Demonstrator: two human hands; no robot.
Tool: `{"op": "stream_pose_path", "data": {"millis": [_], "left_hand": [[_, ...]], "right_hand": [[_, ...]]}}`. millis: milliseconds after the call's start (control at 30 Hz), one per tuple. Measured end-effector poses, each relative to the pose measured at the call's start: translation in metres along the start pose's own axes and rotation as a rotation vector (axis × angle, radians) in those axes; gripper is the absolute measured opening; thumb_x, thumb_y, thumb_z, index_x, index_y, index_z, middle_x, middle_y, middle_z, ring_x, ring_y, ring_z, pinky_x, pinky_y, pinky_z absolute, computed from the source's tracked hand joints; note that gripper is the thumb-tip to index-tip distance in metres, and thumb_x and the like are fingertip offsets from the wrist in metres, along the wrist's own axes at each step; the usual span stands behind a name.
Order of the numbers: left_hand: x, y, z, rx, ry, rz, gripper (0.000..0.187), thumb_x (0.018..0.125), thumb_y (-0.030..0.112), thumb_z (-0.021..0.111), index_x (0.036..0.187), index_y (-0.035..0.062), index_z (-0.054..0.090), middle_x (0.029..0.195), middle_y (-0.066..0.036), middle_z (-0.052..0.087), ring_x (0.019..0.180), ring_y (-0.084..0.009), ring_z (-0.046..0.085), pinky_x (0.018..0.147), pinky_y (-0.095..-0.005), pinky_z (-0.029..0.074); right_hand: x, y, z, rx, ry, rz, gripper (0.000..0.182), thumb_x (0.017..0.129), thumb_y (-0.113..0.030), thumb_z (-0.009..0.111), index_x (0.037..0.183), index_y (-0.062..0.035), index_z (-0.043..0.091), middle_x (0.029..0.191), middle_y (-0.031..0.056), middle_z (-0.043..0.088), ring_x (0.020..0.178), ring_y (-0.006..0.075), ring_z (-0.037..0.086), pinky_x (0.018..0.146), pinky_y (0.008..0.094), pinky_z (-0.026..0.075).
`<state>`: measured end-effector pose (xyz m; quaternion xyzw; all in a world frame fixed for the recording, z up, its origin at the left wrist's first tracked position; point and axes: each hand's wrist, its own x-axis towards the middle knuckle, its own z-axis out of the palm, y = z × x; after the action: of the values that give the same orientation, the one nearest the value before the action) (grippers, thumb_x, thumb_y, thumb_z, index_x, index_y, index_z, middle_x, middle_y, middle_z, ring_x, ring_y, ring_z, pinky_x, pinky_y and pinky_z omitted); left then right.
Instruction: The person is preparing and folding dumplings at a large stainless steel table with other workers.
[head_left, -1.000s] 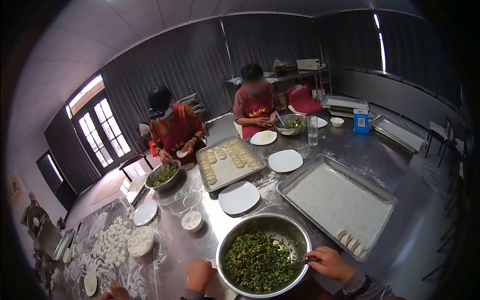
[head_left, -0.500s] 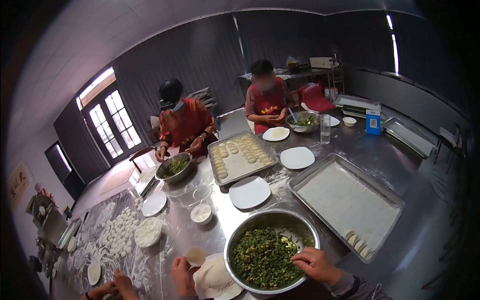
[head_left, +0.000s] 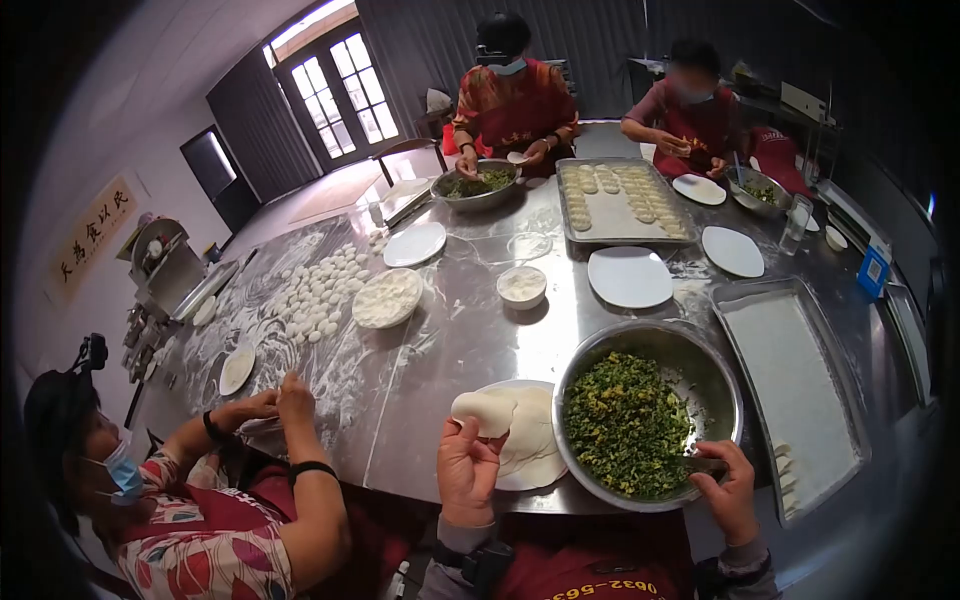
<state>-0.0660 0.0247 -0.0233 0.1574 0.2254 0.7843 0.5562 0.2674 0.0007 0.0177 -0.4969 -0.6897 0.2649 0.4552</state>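
My left hand point(head_left: 468, 468) is closed on a round, thin dumpling wrapper point(head_left: 483, 410), pinched between thumb and fingers. Under it, a plate bears a stack of pale wrappers point(head_left: 530, 445). To the right stands a large steel bowl point(head_left: 652, 335) holding chopped green and yellow filling point(head_left: 628, 425). My right hand point(head_left: 728, 490), at the bowl's near right rim, is closed on a slim dark utensil point(head_left: 704, 464) that reaches into the bowl; its tip cannot be made out.
Right of the bowl lies a lined metal tray point(head_left: 790, 350) with several dumplings. A tray of dumplings point(head_left: 630, 235), white plates point(head_left: 630, 278), a flour bowl point(head_left: 522, 288) and dough pieces point(head_left: 315, 295) occupy the floured table. A co-worker point(head_left: 220, 500) sits at left; two people work opposite.
The view has swung left, bringing the co-worker at left into sight. My left hand still holds the wrapper; my right hand remains at the bowl's right side, the utensil now visible.
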Motion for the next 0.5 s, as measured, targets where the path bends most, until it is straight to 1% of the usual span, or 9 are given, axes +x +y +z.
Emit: {"op": "stream_pose_path", "data": {"millis": [33, 100, 200, 233, 333, 367, 400, 467, 500], "left_hand": [[-0.003, -0.002, 0.002, 0.064, 0.003, -0.006, 0.024, 0.089, 0.011, 0.057, 0.112, 0.0067, 0.053, 0.114, -0.01, 0.058, 0.11, -0.0256, 0.054, 0.092, -0.0452, 0.048], [-0.006, -0.006, -0.001, 0.096, -0.002, -0.033, 0.025, 0.088, 0.01, 0.058, 0.113, 0.0075, 0.052, 0.114, -0.01, 0.058, 0.108, -0.0252, 0.055, 0.09, -0.045, 0.049], [-0.011, -0.008, 0.007, 0.114, -0.036, -0.071, 0.027, 0.088, 0.01, 0.057, 0.115, 0.0074, 0.051, 0.116, -0.01, 0.057, 0.107, -0.0255, 0.056, 0.087, -0.0448, 0.05], [-0.013, -0.01, 0.012, 0.114, -0.052, -0.087, 0.027, 0.089, 0.01, 0.056, 0.115, 0.0071, 0.05, 0.116, -0.011, 0.057, 0.106, -0.0257, 0.056, 0.087, -0.0448, 0.05], [-0.018, -0.012, 0.019, 0.059, -0.041, -0.115, 0.028, 0.09, 0.013, 0.054, 0.117, 0.0066, 0.05, 0.118, -0.011, 0.055, 0.106, -0.0262, 0.056, 0.088, -0.0451, 0.05], [-0.018, -0.013, 0.02, 0.082, -0.045, -0.114, 0.028, 0.091, 0.013, 0.053, 0.117, 0.0065, 0.049, 0.118, -0.011, 0.055, 0.107, -0.0262, 0.056, 0.088, -0.0455, 0.049], [-0.02, -0.014, 0.02, 0.103, -0.05, -0.114, 0.028, 0.091, 0.013, 0.052, 0.118, 0.0064, 0.049, 0.119, -0.011, 0.055, 0.107, -0.0263, 0.056, 0.089, -0.0459, 0.049], [-0.021, -0.012, 0.021, 0.125, -0.054, -0.104, 0.028, 0.092, 0.013, 0.051, 0.118, 0.0057, 0.049, 0.119, -0.012, 0.055, 0.108, -0.0261, 0.056, 0.09, -0.0459, 0.048], [-0.022, -0.01, 0.021, 0.123, -0.053, -0.095, 0.027, 0.092, 0.012, 0.051, 0.118, 0.005, 0.049, 0.118, -0.012, 0.056, 0.108, -0.0258, 0.056, 0.091, -0.0455, 0.047]], "right_hand": [[-0.002, -0.002, -0.003, 0.005, 0.012, 0.005, 0.03, 0.072, -0.007, 0.069, 0.101, -0.0025, 0.061, 0.089, 0.0076, 0.058, 0.079, 0.0166, 0.055, 0.072, 0.0259, 0.044], [-0.005, -0.004, -0.009, 0.011, 0.042, 0.019, 0.03, 0.073, -0.008, 0.068, 0.102, -0.0015, 0.06, 0.091, 0.0078, 0.057, 0.083, 0.0177, 0.054, 0.075, 0.0267, 0.044], [-0.006, 0.001, -0.014, 0.052, 0.261, -0.026, 0.028, 0.075, -0.006, 0.065, 0.101, -0.0007, 0.059, 0.093, 0.0083, 0.056, 0.084, 0.0183, 0.054, 0.075, 0.0275, 0.044], [-0.006, -0.003, -0.017, 0.086, 0.293, -0.018, 0.025, 0.076, -0.003, 0.062, 0.1, 0.0003, 0.059, 0.094, 0.0089, 0.055, 0.086, 0.0185, 0.054, 0.077, 0.0281, 0.044], [-0.001, -0.015, -0.026, -0.007, 0.276, -0.042, 0.027, 0.074, 0.0, 0.061, 0.1, 0.0001, 0.059, 0.096, 0.0099, 0.055, 0.089, 0.0195, 0.054, 0.08, 0.0282, 0.043], [0.002, -0.019, -0.028, -0.116, 0.258, -0.053, 0.029, 0.072, 0.002, 0.061, 0.101, -0.0005, 0.059, 0.098, 0.0113, 0.055, 0.09, 0.0215, 0.054, 0.082, 0.0289, 0.042], [0.003, -0.014, -0.029, -0.138, 0.241, -0.023, 0.031, 0.07, 0.001, 0.064, 0.101, -0.0018, 0.06, 0.097, 0.0116, 0.055, 0.089, 0.0234, 0.054, 0.081, 0.0301, 0.043], [0.002, -0.008, -0.032, -0.235, 0.189, 0.044, 0.033, 0.069, -0.002, 0.068, 0.101, -0.0026, 0.06, 0.094, 0.0103, 0.055, 0.086, 0.0234, 0.054, 0.077, 0.0311, 0.044], [-0.001, -0.005, -0.036, -0.309, 0.151, 0.1, 0.037, 0.067, -0.004, 0.071, 0.102, -0.0034, 0.06, 0.089, 0.0082, 0.055, 0.084, 0.0228, 0.054, 0.074, 0.0316, 0.043]]}}
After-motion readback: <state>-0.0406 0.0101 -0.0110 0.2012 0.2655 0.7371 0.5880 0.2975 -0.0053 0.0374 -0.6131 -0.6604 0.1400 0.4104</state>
